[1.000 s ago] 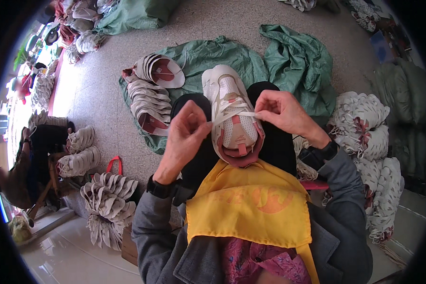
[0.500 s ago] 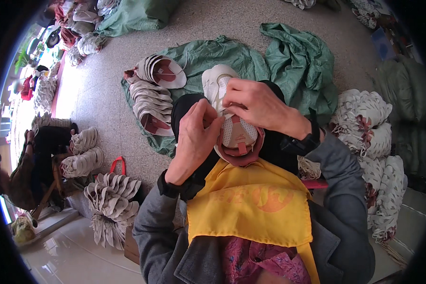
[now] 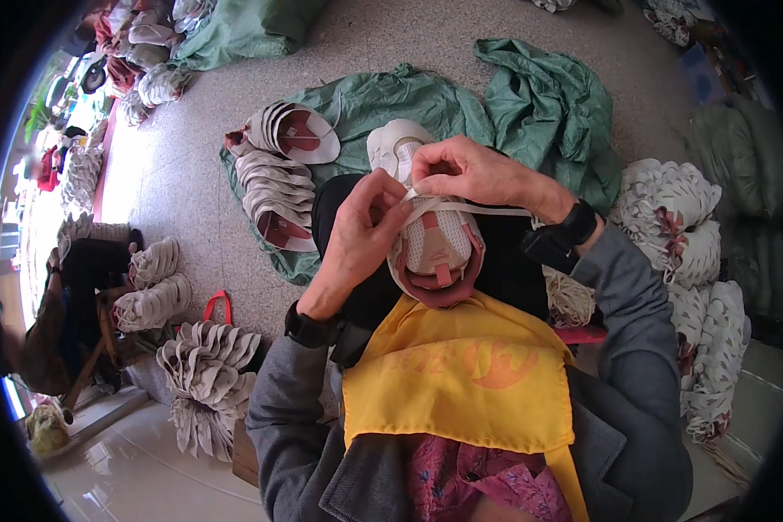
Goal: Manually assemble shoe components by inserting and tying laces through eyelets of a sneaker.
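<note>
Between my knees rests a white and pink shoe upper (image 3: 433, 246), its toe pointing away from me and its pink-lined opening towards me. A flat white shoelace (image 3: 487, 210) crosses its tongue and runs out to the right under my right wrist. My left hand (image 3: 357, 233) pinches the shoelace between thumb and fingertips over the left side of the upper. Just to its right, the thumb and fingers of my right hand (image 3: 478, 177) are closed on the lace too, above the eyelets. Both hands partly hide the lacing.
Stacked shoe uppers (image 3: 278, 196) lie left on a green sack (image 3: 374, 96). More bundles stand at the right (image 3: 670, 204) and lower left (image 3: 207, 365). White cords (image 3: 570, 298) hang by my right thigh. A yellow apron (image 3: 461, 374) covers my lap. Another person (image 3: 48, 331) sits far left.
My right hand has shifted slightly and its fingers now pinch the lace. A length of lace now stretches across the tongue to the right. My left hand stays close by.
</note>
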Motion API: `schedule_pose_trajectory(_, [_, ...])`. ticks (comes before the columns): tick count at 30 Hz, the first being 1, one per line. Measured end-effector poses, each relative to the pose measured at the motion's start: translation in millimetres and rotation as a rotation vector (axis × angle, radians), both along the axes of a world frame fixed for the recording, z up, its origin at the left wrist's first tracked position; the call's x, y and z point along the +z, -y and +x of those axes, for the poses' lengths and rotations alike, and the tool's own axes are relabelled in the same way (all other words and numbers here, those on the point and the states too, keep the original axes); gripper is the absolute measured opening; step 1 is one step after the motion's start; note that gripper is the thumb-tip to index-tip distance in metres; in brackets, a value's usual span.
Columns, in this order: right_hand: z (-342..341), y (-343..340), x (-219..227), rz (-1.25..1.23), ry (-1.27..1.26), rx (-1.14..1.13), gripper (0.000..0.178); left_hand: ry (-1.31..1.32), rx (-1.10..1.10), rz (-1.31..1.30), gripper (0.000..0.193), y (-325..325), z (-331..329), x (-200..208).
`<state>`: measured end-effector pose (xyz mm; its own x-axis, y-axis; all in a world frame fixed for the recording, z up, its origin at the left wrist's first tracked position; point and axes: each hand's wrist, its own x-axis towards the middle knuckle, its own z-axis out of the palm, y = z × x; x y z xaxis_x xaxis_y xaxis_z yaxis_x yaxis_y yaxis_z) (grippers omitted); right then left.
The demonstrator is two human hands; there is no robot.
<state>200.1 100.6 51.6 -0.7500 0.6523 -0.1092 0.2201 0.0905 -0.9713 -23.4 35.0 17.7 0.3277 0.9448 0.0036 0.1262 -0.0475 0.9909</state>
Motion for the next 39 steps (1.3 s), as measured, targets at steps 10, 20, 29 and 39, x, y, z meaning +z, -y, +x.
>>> schedule_pose_trajectory(10, [17,27,13,0.286,0.248,-0.360,0.017,0.061,-0.190,-0.180,0.016,-17,-14,1])
schedule_pose_trajectory(20, [55,45,7,-0.067,0.204,-0.146,0.015,-0.026,-0.166,-0.177,0.017,-20,-12,5])
schedule_pose_trajectory(29, [81,63,0,-0.045,0.249,-0.300,0.013,-0.199,-0.067,0.004,0.014,4,-9,11])
schedule_pose_trajectory(39, [55,87,12,0.459,0.342,-0.460,0.021,-0.382,0.027,0.313,0.013,35,-13,47])
